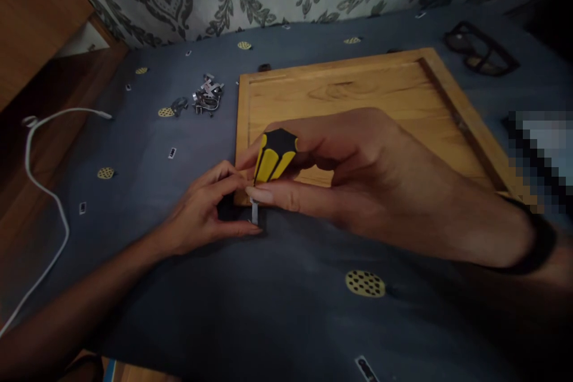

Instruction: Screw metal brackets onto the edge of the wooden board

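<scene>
My right hand (353, 173) grips a screwdriver (275, 155) by its yellow and black handle, with the butt end tilted up towards me. Its shaft and tip are hidden behind my fingers. Just below, a small silvery metal piece (255, 212) is pinched between the thumb and fingers of my left hand (206, 209). Only a narrow strip of that piece shows, so its kind is unclear. Both hands meet at the near left corner of a wooden board (340, 80) with a raised rim.
A small heap of shiny metal parts (208, 96) lies on the dark blue patterned cloth (286, 310), left of the board. Dark-framed glasses (481, 51) rest at the far right, above a pixelated device (546, 149). A white cable (58, 197) curves along the left side.
</scene>
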{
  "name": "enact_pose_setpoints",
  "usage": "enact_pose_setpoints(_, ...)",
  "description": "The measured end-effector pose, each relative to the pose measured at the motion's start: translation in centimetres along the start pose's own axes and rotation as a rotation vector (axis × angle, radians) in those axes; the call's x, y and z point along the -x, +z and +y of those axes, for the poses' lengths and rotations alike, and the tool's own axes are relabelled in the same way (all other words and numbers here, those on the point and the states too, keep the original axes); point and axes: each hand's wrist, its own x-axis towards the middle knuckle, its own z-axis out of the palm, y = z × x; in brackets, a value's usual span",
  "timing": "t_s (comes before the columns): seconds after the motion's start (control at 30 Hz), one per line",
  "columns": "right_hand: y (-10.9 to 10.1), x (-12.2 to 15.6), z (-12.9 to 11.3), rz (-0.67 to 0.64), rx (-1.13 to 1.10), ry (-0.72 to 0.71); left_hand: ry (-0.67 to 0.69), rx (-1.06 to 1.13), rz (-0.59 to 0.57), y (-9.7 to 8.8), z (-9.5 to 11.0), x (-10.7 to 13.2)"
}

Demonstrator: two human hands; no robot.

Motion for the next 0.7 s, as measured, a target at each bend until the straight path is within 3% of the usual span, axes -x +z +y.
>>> enact_pose_setpoints(0.1, -0.2, 0.1, 0.1, -0.034, 0.066, -0.032, 0.004, -0.001, 0.006, 0.0, 0.0, 0.0)
enact_pose_setpoints(0.43, 0.4, 0.3, -0.1, 0.040, 0.166, -0.110, -0.061, 0.024, -0.026, 0.0, 0.0, 0.2)
enact_pose_setpoints(0.53, 0.4, 0.3, -0.6, 0.104, 0.205, -0.106, -0.049, 0.048, -0.020, 0.0, 0.1, 0.1)
enact_pose_setpoints(0.7, -0.4, -0.4, -1.8, 0.292, 0.117, 0.032, 0.019, -0.002, 0.028, 0.0, 0.1, 0.1)
